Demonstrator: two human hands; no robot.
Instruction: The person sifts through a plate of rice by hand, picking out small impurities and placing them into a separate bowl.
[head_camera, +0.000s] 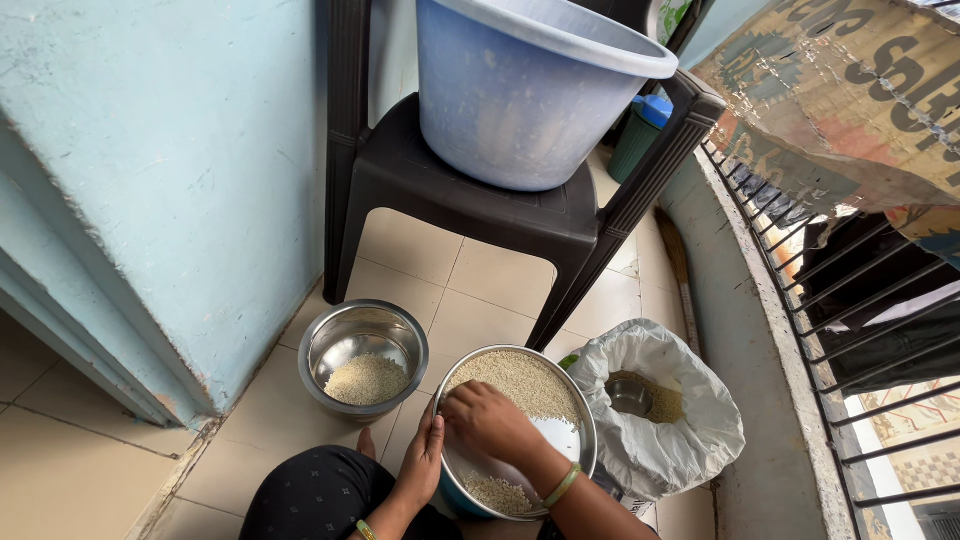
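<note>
Two of our hands work at the steel plate, which is tilted in our lap just right of the steel bowl. Our right hand lies on the plate, fingers curled narrow and pointing left onto the grain, which heaps just beyond them toward the plate's far rim. Our left hand grips the near-left rim, fingers wrapped around it. Right of the plate sits the white sack.
</note>
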